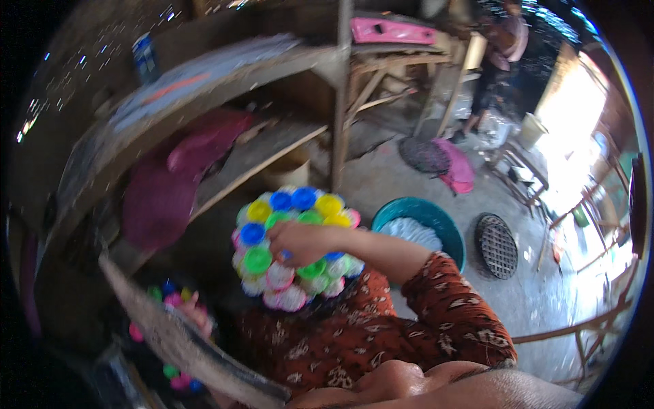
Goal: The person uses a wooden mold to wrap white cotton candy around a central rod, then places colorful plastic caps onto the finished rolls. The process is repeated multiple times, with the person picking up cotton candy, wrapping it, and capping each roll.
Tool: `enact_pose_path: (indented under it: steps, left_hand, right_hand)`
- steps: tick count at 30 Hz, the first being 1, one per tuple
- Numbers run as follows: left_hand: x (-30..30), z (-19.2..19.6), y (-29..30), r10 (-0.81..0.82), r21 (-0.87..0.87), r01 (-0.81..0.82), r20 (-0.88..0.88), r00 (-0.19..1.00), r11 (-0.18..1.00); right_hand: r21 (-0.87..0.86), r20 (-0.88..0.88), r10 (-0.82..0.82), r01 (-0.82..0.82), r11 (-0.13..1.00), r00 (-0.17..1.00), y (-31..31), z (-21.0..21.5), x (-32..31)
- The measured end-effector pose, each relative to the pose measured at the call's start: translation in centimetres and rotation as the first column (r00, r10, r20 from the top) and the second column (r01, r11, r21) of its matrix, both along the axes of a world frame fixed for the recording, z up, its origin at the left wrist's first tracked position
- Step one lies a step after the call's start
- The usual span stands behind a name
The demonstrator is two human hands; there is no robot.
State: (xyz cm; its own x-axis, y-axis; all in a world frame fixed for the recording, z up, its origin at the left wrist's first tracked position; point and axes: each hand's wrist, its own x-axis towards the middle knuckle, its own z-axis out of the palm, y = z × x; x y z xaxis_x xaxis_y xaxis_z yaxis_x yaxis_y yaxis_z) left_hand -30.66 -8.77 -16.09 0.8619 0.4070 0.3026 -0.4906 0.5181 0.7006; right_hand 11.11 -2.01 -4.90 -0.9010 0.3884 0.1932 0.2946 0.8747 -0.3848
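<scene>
Multicoloured plastic-cap cluster [310,267] sits just off centre, toward seven o'clock. On it, the right hand [300,242] bends its fingers downward; its grip I cannot tell. At the cluster's eight o'clock, the left hand [195,314] shows half-curled fingers, its hold unclear; at three, a teal basin [436,217].

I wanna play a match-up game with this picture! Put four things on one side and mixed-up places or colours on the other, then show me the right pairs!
Things:
1. Right hand
2. Round tub
3. Lattice disc to the right of the tub
4. Long flat piece near the top of the picture

Places and colours:
A. Bright pink
B. At the bunch of colourful round pieces
C. Dark, on the grey floor
D. Teal, with white stuff inside

Right pairs: 1-B, 2-D, 3-C, 4-A
</scene>
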Motion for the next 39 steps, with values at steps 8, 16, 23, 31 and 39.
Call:
enact_pose_path:
  steps: [8,16,23,31,39]
  left_hand:
    - [3.5,4.4,-5.7,0.466,0.166,-0.467,0.046,0.883,0.869]
    - [4.5,5.6,-6.8,0.785,0.702,-0.587,0.064,0.616,0.403]
    - [3.1,3.5,-8.0,0.925,0.767,-0.577,-0.056,0.375,0.28]
    - [5.5,3.4,-8.3,0.962,0.578,-0.806,0.13,0.24,0.123]
    - [6.7,4.5,-8.7,0.979,0.568,-0.817,0.097,0.181,0.094]
  right_hand:
    - [-0.092,-0.094,-0.013,0.004,0.996,0.995,-1.3,0.1,-2.6]
    - [0.019,0.125,-0.204,0.203,0.979,0.971,-2.3,-3.3,-3.5]
    - [0.106,0.15,-0.298,0.285,0.953,0.943,-2.5,-5.0,-3.1]
    - [0.168,0.133,-0.238,0.215,0.962,0.962,-3.8,-4.7,-3.4]
    - [0.242,0.169,-0.299,0.254,0.936,0.939,-3.7,-5.0,-4.2]
